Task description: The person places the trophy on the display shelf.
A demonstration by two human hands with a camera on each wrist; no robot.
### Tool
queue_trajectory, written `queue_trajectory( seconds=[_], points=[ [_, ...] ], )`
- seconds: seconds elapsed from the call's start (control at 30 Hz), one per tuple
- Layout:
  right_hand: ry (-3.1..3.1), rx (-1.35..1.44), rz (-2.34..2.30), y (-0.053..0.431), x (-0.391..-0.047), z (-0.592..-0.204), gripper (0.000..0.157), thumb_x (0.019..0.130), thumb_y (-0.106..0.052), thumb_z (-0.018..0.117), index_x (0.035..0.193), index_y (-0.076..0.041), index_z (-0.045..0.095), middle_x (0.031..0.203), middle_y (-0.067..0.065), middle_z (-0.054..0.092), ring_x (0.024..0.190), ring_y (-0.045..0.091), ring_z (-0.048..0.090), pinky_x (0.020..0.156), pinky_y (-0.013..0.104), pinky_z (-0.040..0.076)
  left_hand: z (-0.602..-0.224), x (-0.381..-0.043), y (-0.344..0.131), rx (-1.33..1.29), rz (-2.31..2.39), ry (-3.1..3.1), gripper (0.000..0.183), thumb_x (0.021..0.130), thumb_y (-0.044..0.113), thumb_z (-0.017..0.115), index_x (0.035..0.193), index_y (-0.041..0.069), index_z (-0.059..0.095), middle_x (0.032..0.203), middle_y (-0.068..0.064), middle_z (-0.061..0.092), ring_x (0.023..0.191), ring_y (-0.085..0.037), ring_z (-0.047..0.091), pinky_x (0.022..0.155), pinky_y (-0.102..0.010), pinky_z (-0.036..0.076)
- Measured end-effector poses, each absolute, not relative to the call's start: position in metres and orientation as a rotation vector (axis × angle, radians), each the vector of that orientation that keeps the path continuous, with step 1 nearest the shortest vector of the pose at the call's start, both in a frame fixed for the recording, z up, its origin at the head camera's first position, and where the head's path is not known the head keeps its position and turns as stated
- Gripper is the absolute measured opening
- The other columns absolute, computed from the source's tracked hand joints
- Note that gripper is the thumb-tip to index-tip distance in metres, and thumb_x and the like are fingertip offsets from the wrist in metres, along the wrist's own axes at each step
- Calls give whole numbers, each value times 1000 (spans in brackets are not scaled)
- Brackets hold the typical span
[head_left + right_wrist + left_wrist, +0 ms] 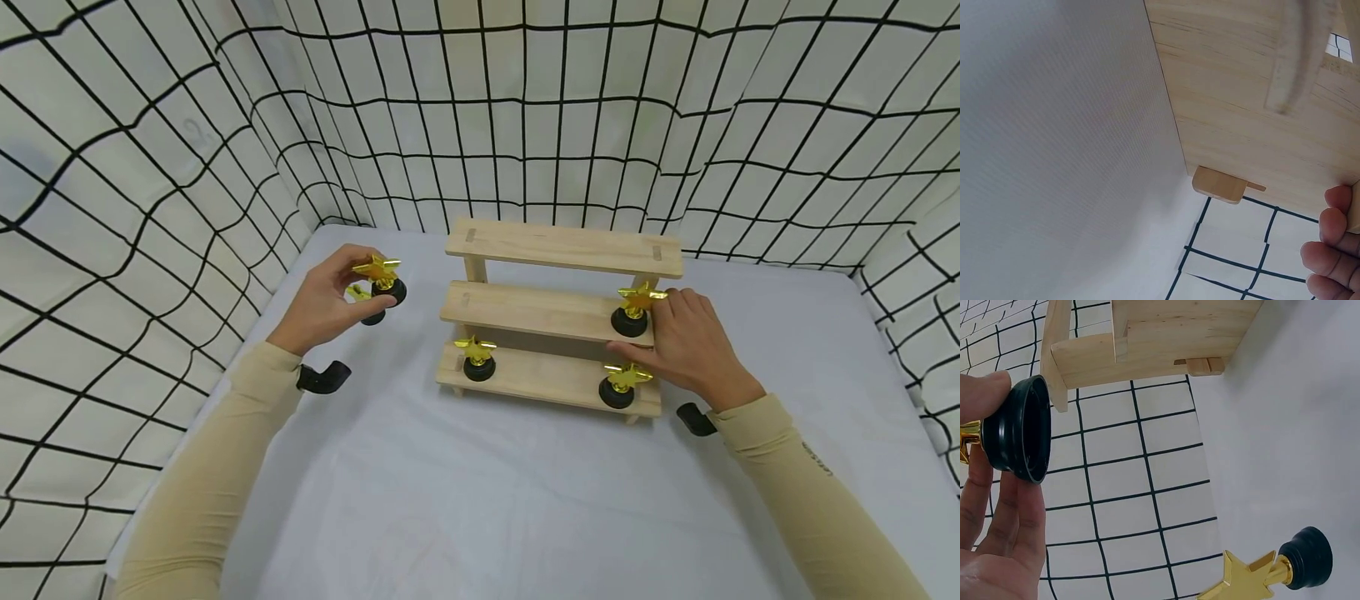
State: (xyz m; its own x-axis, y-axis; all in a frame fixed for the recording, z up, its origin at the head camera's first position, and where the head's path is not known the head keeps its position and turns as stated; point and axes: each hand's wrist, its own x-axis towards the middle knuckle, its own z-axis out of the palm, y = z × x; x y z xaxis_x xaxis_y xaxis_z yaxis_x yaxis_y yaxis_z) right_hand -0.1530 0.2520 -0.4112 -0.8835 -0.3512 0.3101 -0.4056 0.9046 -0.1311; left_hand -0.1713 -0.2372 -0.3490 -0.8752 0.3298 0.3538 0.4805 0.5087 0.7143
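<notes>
A small gold star trophy (378,279) with a black round base is gripped between thumb and fingers of my left hand (330,300). In the left wrist view the underside of its base (1029,431) shows. Another star trophy (1307,557) stands on the white cloth just beyond that hand. My right hand (693,346) holds the right end of a three-tier wooden shelf (525,310), thumb in front, fingers behind. One trophy (630,321) sits at the middle tier's right end. On the bottom tier, a trophy (478,367) stands left and another (617,392) right.
White cloth (480,500) covers the table. Black grid netting (555,125) over pale walls encloses the back and both sides. A black wrist mount (324,378) shows by the left cuff, and another (696,419) by the right.
</notes>
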Motion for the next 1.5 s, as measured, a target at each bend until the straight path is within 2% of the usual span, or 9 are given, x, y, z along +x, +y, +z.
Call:
queue_trajectory(
  seconds=[0.27,0.57,1.23,1.5],
  points=[
    [-2768,579,256,253,-155,-413,72,80,-71,71,89,0,62,73,10,53,76,32,52,76,45,45,-351,-175,-223,-734,-1358,-2573,50,83,-2,83,126,2,58,121,8,61,105,4,61,101,-9,50],
    [-2738,601,254,255,-155,-415,75,80,-73,70,92,0,63,72,10,52,73,32,51,73,44,44,-352,-181,-208,-759,-1348,-2592,51,83,0,84,126,3,58,123,-9,64,106,3,59,103,-9,49],
    [-2758,593,261,255,-155,-415,79,80,-73,70,98,3,65,76,12,55,77,34,53,78,47,46,-360,-189,-178,-829,-1406,-2642,52,83,3,85,129,2,58,126,-12,64,109,0,59,104,-10,48],
    [-2741,598,264,256,-155,-417,79,80,-74,69,95,3,65,74,11,53,75,33,51,76,46,45,-366,-193,-167,-862,-1468,-2642,52,84,2,84,129,3,58,126,-12,63,110,-4,59,106,-14,50]
  ],
)
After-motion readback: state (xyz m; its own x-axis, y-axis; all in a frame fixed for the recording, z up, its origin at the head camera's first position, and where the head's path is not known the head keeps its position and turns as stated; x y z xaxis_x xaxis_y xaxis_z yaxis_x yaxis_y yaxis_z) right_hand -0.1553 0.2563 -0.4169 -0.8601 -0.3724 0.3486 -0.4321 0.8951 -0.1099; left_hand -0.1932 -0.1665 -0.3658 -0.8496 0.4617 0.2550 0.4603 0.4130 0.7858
